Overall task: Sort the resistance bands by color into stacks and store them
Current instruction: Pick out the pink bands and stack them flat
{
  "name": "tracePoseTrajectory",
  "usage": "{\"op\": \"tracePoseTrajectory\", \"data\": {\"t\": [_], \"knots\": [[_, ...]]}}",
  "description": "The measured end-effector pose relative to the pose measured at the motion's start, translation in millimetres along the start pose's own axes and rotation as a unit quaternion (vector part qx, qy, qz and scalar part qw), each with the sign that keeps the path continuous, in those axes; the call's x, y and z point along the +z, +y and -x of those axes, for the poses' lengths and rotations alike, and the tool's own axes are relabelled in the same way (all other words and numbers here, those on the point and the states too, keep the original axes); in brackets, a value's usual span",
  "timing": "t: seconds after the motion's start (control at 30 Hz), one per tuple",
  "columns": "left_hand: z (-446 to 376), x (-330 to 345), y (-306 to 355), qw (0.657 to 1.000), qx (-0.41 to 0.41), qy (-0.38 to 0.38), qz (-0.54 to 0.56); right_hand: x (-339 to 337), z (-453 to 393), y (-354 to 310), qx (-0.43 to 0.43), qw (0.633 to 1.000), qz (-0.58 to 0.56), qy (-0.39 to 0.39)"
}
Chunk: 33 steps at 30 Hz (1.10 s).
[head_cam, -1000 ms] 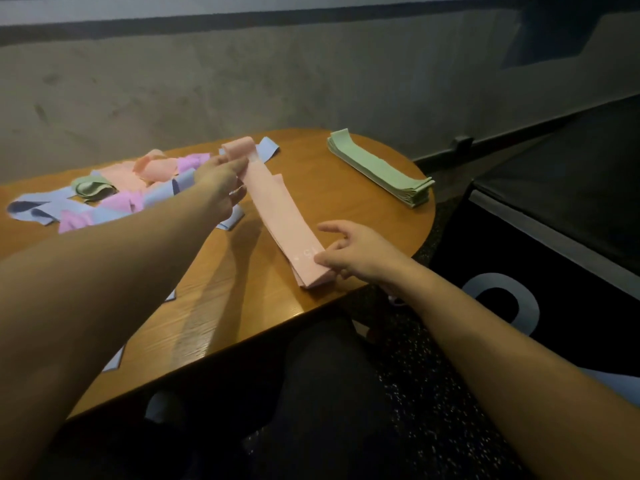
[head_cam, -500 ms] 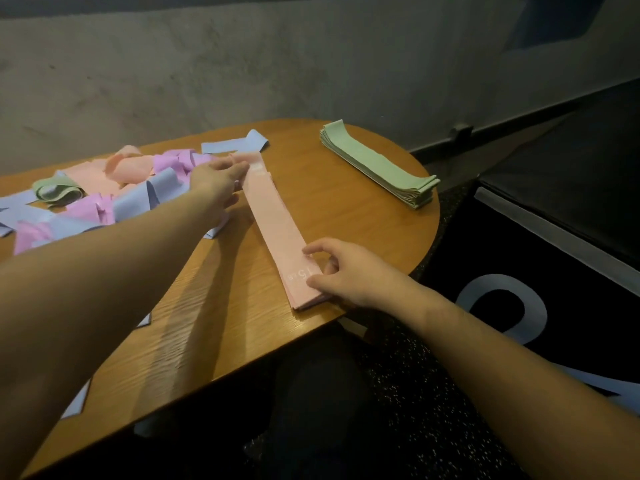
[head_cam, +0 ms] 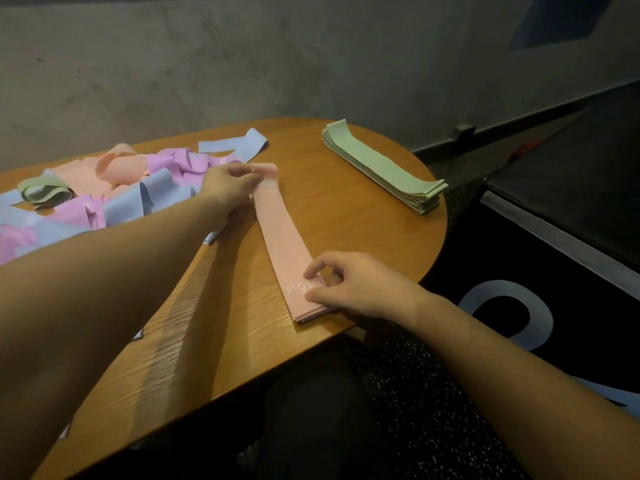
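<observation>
A flat stack of peach-pink bands lies lengthwise on the wooden table. My left hand pinches its far end. My right hand rests on its near end, thumb and fingertips curled onto the top band beside the printed label. A tidy stack of green bands lies at the table's far right. A jumbled heap of blue, purple, peach and green bands covers the table's left side.
A grey wall runs behind the table. A black box with a pale blue logo stands on the floor to the right. My dark-clad knee is below the table edge. A blue band lies apart at the back.
The top peach-pink band, lifted at its far end a second ago, now lies flat on the stack. My left hand has lowered with it. My right hand's fingers have curled onto the near end.
</observation>
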State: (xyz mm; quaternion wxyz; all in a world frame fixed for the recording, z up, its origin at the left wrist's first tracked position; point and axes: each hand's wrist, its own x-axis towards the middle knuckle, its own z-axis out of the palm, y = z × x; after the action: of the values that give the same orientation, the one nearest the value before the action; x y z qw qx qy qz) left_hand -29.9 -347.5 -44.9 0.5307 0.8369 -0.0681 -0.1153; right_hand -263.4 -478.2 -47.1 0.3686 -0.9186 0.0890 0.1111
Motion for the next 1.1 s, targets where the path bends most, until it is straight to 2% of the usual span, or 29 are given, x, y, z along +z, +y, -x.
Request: {"op": "tracePoseTrajectory", "data": {"t": [0.17,0.27,0.47,0.53,0.77,1.03,1.1], "knots": [[-7,-2,-10,0.998,-0.003,0.012,-0.061,2,-4,-1,0.0,1.0,-0.013,0.012],[-6,-6,-11,0.997,0.004,0.006,-0.07,2,-6,-3,0.001,0.998,-0.032,0.046],[4,-27,-10,0.987,0.122,0.048,-0.088,-4,-14,-21,-0.02,0.996,-0.025,0.083],[12,-36,-9,0.977,0.171,0.054,-0.114,-3,-20,-32,-0.036,0.995,-0.025,0.088],[47,-100,-40,0.923,0.28,-0.009,-0.263,14,-50,-70,-0.081,0.992,-0.025,0.097],[71,-190,-88,0.855,0.298,-0.001,-0.424,49,-83,-119,-0.153,0.984,-0.011,0.09],[77,-207,-99,0.852,0.287,-0.007,-0.437,56,-89,-130,-0.163,0.983,-0.015,0.083]]}}
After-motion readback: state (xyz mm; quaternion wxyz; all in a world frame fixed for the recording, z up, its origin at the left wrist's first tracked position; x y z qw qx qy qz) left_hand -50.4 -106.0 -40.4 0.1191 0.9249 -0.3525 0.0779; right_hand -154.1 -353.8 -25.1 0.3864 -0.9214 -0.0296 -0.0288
